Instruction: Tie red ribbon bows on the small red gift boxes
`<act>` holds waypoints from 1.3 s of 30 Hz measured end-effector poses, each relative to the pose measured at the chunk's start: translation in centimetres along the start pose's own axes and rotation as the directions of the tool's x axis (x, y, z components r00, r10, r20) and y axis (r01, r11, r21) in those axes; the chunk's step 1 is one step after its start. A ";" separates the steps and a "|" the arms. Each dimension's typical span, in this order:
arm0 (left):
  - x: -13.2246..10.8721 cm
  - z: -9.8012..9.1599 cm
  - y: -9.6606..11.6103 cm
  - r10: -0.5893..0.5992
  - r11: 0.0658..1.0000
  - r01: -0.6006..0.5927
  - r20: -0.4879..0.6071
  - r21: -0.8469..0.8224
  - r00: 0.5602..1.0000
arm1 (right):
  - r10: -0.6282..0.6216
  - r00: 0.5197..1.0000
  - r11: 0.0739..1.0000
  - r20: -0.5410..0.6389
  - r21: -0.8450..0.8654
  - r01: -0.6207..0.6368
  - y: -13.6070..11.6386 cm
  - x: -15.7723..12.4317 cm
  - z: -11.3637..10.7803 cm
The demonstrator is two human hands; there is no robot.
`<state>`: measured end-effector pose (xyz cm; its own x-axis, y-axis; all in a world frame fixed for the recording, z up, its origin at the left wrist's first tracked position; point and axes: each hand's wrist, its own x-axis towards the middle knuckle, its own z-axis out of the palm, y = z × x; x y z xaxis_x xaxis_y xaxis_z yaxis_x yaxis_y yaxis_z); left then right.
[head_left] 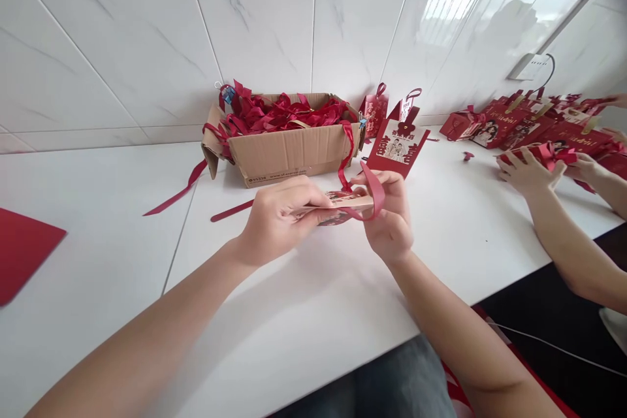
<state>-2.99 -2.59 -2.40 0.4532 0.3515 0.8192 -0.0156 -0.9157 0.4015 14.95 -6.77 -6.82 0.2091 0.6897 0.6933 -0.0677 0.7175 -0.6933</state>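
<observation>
My left hand (284, 215) pinches a folded printed card piece (337, 202), held edge-on above the white table, so most of its face is hidden. At its other end my right hand (389, 215) is closed on a red ribbon (375, 189) that loops around the card's end. Part of the card's red printed pattern shows between the hands. Just behind them stands an open cardboard box (294, 150) heaped with red ribbons (284, 111). Right of the box, a red gift box (398, 144) with a printed couple leans upright.
A red sheet (24, 251) lies at the left. One ribbon strip (179, 192) trails from the box. Another person's hands (531, 173) work at the right beside several red gift boxes (529, 124). A power socket (531, 67) is on the tiled wall.
</observation>
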 end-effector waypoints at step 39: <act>0.2 -1.5 -1.4 0.098 0.995 -0.081 0.327 -0.065 0.940 | 0.224 0.964 0.920 0.143 -0.358 -0.161 -1.5 0.2 -0.1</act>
<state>-4.24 -0.94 -2.18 0.7163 0.1771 0.6750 -0.1097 -0.9267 0.3595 15.19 -7.71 -5.59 0.0471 0.8397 0.5410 0.2535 0.5138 -0.8196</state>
